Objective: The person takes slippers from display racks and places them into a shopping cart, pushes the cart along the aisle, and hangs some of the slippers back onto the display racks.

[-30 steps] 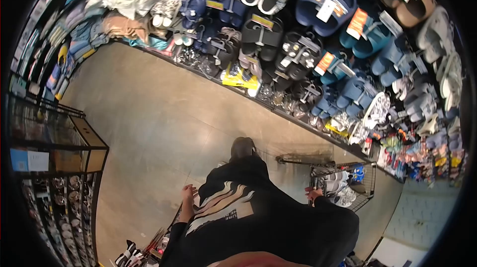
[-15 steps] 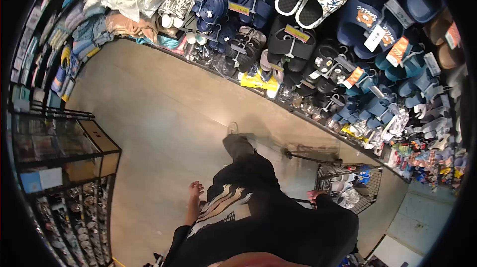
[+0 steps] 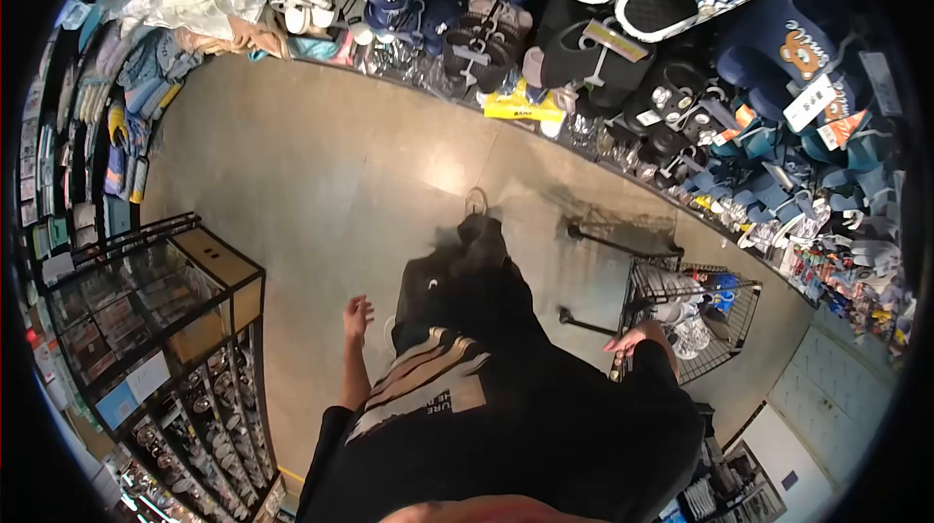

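My right hand rests on the handle end of a black wire shopping cart, its fingers over the bar. Inside the cart lie pale grey and white shoes and a blue item I cannot make out. My left hand hangs beside my body over the floor, fingers loosely bent and apart, holding nothing. A black shirt with a striped print covers my body between the two hands.
Racks of clogs and slippers run along the top and right. Folded textiles fill shelves at upper left. A glass-topped display case stands left, over racks of small goods. Tiled floor lies between; white cabinets stand lower right.
The view has shifted forward along the aisle, with the display case showing larger. My right hand's fingers show more fully at the cart handle, and my left hand has swung slightly up and left.
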A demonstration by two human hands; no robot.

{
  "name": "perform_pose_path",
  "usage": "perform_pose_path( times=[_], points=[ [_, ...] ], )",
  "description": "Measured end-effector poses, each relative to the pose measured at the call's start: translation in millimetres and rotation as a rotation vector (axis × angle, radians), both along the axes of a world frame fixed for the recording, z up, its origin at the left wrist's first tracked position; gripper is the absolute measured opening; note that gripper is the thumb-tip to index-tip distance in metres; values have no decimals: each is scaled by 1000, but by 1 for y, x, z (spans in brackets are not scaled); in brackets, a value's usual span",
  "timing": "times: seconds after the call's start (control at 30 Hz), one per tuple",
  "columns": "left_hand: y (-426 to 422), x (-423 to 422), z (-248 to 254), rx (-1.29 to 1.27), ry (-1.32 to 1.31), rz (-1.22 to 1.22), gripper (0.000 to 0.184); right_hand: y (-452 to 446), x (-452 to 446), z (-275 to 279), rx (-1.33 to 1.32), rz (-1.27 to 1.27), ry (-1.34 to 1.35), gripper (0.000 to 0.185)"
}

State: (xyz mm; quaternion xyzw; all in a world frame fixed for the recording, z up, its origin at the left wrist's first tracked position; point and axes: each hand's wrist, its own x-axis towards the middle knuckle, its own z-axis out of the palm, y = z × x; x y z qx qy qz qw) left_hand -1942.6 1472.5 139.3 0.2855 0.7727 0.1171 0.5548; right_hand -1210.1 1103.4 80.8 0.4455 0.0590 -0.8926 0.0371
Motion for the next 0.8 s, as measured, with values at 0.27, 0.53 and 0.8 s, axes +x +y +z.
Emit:
perform_pose_path(
  times=[0.27,0.53,0.8],
  points=[
    [43,-21,6,3,-3,-190,36,119,-51,48,-8,97,-19,69],
    [62,-77,-14,-177,7,-324,35,161,-130,77,286,-753,-196,91],
    [149,-127,-20,-31,-57,-340,36,224,-231,85,930,-334,-1715,30]
  ],
)
